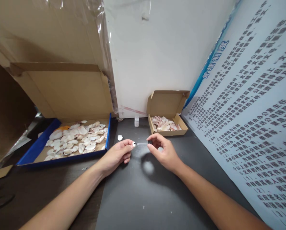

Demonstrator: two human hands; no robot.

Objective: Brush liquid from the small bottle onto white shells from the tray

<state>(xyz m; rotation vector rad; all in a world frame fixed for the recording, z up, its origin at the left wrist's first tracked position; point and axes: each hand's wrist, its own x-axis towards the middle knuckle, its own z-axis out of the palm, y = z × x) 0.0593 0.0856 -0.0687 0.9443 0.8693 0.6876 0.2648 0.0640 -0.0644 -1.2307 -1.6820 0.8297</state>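
My left hand (120, 152) pinches a small white shell (134, 144) between thumb and forefinger. Thumb and fingers of my right hand (163, 152) close on one end of a thin pale applicator brush (141, 143). Its dark tip touches, or nearly touches, the shell; I cannot tell which. Both hands are above the dark grey mat (133, 198). Beyond them stands a small clear bottle (136, 121) with a pale label. Another white shell (120, 137) lies on the mat, just past my left hand. A whitish piece partly shows behind my right fingers, too hidden to name.
At left, a blue-edged cardboard box (106, 137) with its lid up holds many white shells. A smaller brown box (184, 131) with patterned shells stands back right. A white wall (166, 48) rises behind, and a printed board (241, 127) leans along the right side.
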